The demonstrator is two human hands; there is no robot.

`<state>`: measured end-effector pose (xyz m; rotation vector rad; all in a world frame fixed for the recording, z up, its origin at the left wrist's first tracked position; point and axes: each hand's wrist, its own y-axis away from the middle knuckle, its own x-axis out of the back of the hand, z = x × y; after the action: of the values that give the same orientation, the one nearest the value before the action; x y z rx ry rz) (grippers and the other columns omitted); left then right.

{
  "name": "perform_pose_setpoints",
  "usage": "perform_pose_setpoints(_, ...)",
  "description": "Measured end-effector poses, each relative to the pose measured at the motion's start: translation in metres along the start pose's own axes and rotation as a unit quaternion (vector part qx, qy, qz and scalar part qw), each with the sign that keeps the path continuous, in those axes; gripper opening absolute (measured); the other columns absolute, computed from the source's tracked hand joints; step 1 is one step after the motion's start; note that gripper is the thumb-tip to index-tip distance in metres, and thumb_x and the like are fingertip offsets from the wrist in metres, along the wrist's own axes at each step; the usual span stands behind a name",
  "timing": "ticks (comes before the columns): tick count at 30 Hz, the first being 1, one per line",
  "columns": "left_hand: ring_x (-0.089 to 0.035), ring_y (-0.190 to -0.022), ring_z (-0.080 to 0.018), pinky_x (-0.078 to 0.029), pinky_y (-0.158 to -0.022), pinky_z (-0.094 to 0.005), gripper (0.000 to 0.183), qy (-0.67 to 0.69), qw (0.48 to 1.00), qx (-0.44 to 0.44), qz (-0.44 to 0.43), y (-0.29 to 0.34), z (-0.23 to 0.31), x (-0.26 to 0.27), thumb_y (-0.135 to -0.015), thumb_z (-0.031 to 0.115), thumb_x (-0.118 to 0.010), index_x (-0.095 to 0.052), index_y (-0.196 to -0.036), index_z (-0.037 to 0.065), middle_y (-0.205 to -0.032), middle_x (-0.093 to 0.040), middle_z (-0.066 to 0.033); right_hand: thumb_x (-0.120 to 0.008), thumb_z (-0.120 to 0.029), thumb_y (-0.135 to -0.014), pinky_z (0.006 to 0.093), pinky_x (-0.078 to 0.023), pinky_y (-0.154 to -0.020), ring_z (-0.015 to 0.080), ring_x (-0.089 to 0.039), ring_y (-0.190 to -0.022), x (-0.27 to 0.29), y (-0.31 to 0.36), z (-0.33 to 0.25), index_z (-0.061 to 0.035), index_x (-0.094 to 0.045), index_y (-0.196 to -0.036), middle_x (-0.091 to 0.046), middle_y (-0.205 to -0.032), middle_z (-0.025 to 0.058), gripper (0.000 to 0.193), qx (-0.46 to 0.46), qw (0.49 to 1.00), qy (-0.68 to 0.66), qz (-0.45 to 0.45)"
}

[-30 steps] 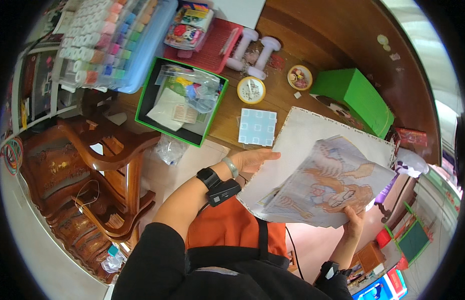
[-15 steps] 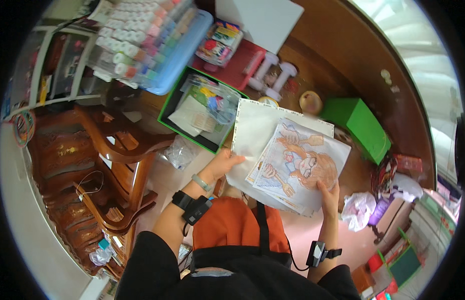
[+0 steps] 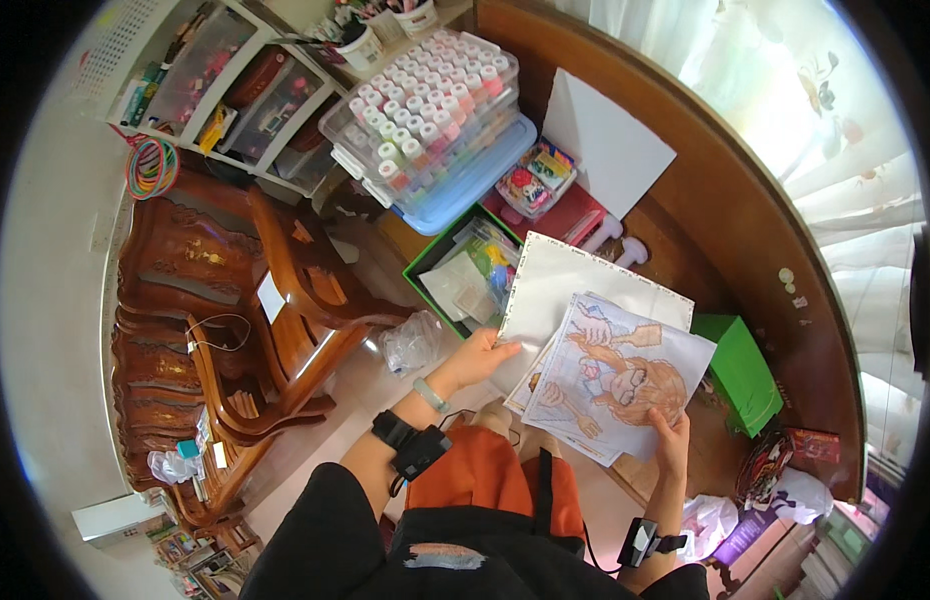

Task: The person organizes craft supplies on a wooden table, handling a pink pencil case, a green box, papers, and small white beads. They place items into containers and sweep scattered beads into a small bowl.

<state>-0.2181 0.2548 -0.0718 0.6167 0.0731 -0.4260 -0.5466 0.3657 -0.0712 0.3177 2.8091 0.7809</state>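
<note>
My left hand [image 3: 475, 358] pinches the lower left edge of a large white sheet [image 3: 567, 272] with a dark speckled border, thumb on top. Over the sheet's lower right part lies a small stack of papers; the top one is a coloured drawing [image 3: 630, 375] of a long-haired figure holding a fork and a spatula. My right hand [image 3: 670, 440] grips the drawing stack at its lower right edge, thumb on top and fingers hidden beneath. Whether the right fingers also hold the white sheet is hidden.
Behind the sheet stand a green-rimmed box [image 3: 433, 262] of packets and a blue-lidded case [image 3: 465, 185] under white-capped bottles. A green box [image 3: 737, 375] sits on the right. A carved wooden chair [image 3: 275, 290] and clear plastic bag [image 3: 410, 342] are at left; lilac dumbbells [image 3: 633, 250] lie behind.
The view has swung, showing more of the shelves and curtain. The drawing stack has slid toward me against the white sheet, baring more of the sheet's far part. Both hands keep hold.
</note>
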Motion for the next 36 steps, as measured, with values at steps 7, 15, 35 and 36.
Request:
perform_pose_setpoints(7,-0.052,-0.079,-0.0053,-0.044,-0.071,-0.0223,0.021,-0.004,0.997,-0.063,0.051,0.022,0.049,0.013,-0.086,0.013,-0.051,-0.057,-0.101,0.000,-0.090,-0.060,-0.0015,-0.057,-0.005,-0.079,0.0244,-0.042,-0.073,0.0103,-0.054,-0.080,-0.027,-0.010,-0.048,0.0005,-0.053,-0.101,-0.059,-0.092,0.0027,0.023,0.043,0.997,0.011,-0.067)
perform_pose_setpoints(15,-0.050,-0.091,-0.0072,-0.042,-0.081,-0.0233,0.043,0.005,0.986,-0.165,-0.020,0.029,0.188,0.092,-0.078,0.007,-0.059,-0.044,-0.118,0.001,-0.106,-0.054,-0.0007,-0.052,-0.003,-0.081,0.0237,-0.041,-0.073,0.0107,-0.053,-0.084,-0.119,-0.077,-0.133,0.0018,-0.054,-0.101,-0.058,-0.095,0.0042,0.020,0.217,0.976,0.002,-0.023)
perform_pose_setpoints(35,-0.053,-0.077,-0.0137,-0.044,-0.059,-0.0251,0.046,-0.068,0.912,-0.158,0.372,-0.125,0.228,0.380,-0.067,0.002,-0.061,-0.045,-0.111,0.001,-0.093,-0.055,-0.0083,-0.057,-0.011,-0.080,0.0293,-0.043,-0.076,0.0152,-0.054,-0.087,-0.381,-0.266,-0.129,-0.0014,-0.049,-0.105,-0.056,-0.098,0.0056,0.027,0.122,0.983,-0.077,0.117)
perform_pose_setpoints(36,-0.053,-0.077,-0.0136,-0.044,-0.059,-0.0253,0.047,-0.071,0.909,-0.169,0.374,-0.129,0.225,0.384,-0.067,0.002,-0.061,-0.045,-0.111,0.000,-0.094,-0.055,-0.0086,-0.055,-0.010,-0.081,0.0287,-0.044,-0.076,0.0153,-0.054,-0.088,-0.378,-0.267,-0.135,-0.0010,-0.048,-0.106,-0.055,-0.099,0.0060,0.028,0.151,0.980,-0.083,0.098)
